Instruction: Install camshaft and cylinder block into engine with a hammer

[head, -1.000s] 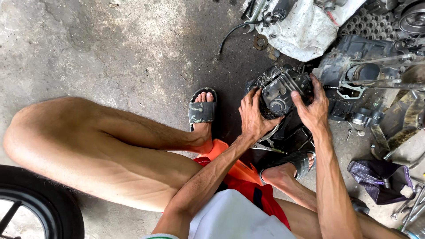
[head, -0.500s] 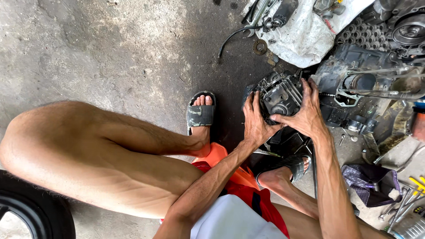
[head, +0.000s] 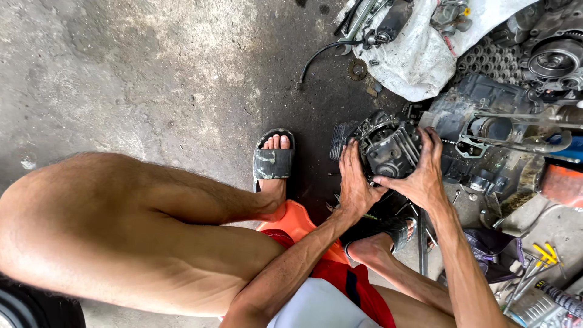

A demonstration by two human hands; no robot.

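Note:
A dark, greasy finned engine block [head: 388,146] rests on the oil-stained concrete floor just ahead of my feet. My left hand [head: 355,179] grips its left side, fingers spread along the fins. My right hand [head: 422,170] clasps its right side, thumb on the front face. Both hands are smeared with grease. I squat low, with my bare left leg [head: 139,237] stretched to the left and a sandalled foot [head: 273,161] next to the part.
A larger engine casing with a metal frame [head: 510,130] lies to the right. A white sack [head: 419,54] with parts and a small sprocket [head: 357,69] lies beyond. Screwdrivers and tools [head: 540,267] sit at lower right. A tyre edge [head: 30,310] shows at bottom left.
The view has shifted slightly, and both hands have stayed on the engine block. My right hand has slid a little further round its right side.

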